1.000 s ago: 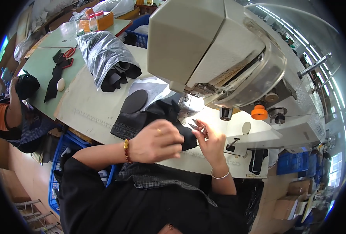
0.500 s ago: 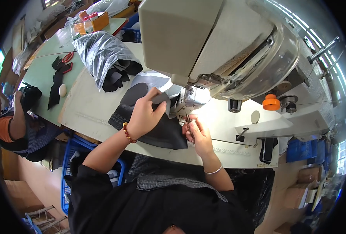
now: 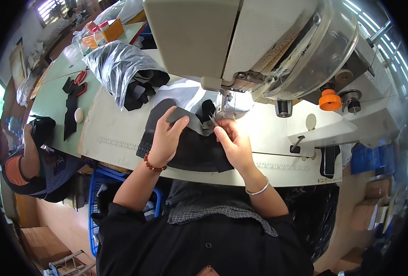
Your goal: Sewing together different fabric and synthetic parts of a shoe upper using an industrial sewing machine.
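Observation:
My left hand (image 3: 167, 136) pinches the edge of a black fabric piece (image 3: 195, 152) between thumb and fingers, and the folded edge shows a grey side. My right hand (image 3: 234, 141) is closed round a small pointed metal tool (image 3: 213, 120), either tweezers or thread snips; I cannot tell which. Its tips reach the fabric just left of the lit presser area (image 3: 234, 103) of the sewing machine (image 3: 192, 37). The fabric lies on the pale machine table (image 3: 112, 131), partly under both hands. My right fingertips hide part of the tool.
A clear plastic bag (image 3: 114, 69) of black pieces lies behind my left hand. Red-handled scissors (image 3: 80, 77) and a black strip (image 3: 69, 115) rest on the green table (image 3: 52, 108). Another person (image 3: 29, 161) works at far left. A blue basket (image 3: 93, 216) stands below the table.
My right hand has moved up and the tool's tips now point up-left, over the fabric. The fabric's near edge has shifted up, away from my body. The view has shifted slightly.

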Demonstrator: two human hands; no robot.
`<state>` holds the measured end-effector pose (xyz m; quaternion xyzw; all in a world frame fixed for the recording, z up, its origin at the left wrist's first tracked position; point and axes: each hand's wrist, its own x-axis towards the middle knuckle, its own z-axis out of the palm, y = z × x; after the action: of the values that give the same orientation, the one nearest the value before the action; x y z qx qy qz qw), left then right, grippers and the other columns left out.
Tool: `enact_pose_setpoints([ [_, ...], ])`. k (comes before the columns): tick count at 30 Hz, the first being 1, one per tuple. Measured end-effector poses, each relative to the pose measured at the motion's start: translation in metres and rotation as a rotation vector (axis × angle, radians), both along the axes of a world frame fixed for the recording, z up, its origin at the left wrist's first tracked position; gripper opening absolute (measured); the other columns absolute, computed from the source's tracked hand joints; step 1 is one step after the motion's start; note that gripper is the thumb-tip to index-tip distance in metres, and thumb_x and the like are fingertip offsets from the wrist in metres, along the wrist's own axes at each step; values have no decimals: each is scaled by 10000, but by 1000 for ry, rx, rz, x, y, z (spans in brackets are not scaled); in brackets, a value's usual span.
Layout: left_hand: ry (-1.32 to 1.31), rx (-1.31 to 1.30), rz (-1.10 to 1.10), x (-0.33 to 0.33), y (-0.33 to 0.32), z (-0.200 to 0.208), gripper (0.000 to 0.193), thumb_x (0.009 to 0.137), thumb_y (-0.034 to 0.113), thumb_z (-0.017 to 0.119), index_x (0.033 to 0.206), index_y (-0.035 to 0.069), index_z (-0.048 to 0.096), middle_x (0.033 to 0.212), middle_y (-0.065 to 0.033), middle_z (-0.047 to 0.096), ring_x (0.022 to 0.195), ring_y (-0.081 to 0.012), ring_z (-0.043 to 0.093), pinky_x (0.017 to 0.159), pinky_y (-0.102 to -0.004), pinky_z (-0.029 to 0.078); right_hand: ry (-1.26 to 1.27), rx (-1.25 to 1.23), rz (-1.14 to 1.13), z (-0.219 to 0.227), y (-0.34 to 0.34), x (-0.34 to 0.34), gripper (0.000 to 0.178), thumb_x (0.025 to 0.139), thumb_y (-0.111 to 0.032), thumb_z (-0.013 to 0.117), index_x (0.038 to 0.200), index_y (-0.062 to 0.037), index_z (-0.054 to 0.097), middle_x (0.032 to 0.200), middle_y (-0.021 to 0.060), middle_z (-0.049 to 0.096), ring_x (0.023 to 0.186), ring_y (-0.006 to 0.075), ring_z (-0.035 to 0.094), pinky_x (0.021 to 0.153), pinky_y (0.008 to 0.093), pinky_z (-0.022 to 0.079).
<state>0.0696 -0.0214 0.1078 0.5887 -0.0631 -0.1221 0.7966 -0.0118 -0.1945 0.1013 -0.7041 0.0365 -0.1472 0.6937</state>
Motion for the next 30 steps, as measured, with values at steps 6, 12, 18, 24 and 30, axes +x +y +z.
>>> enact_pose_setpoints([
  [6,78,-143,-63,0,1,-5,563,959,46,617,1428,-112,349,1050,-72,661,944,-101,628,838,-233,511,13,130,128,-5,2,8,227,971,-166,654,1065,36,614,813,-11,604,721,49,519,670,208,440],
  [12,111,-220,-78,3,4,-10,475,958,37,606,1380,-65,413,1050,-71,659,942,-119,643,850,-275,534,32,176,118,-13,7,12,218,972,-174,651,1040,30,617,750,-19,573,678,52,496,619,214,408],
  [18,111,-268,-147,5,6,-11,288,960,30,592,1238,-27,539,1027,-69,674,925,-139,661,853,-297,549,51,277,149,-20,7,11,187,986,-157,619,1064,12,614,758,-16,549,667,49,480,567,184,347],
  [24,89,-279,-153,-2,4,1,175,960,27,591,1130,-15,593,990,-54,682,915,-129,666,854,-286,549,14,341,191,-19,5,7,192,986,-173,608,1046,9,621,761,-19,548,659,42,472,539,177,329],
  [30,-289,36,-115,-9,2,0,305,946,50,621,1209,-93,559,854,16,623,735,-16,535,628,-179,425,13,344,52,-11,-32,-36,161,982,-136,617,1018,21,624,726,-28,531,625,39,453,547,194,353],
])
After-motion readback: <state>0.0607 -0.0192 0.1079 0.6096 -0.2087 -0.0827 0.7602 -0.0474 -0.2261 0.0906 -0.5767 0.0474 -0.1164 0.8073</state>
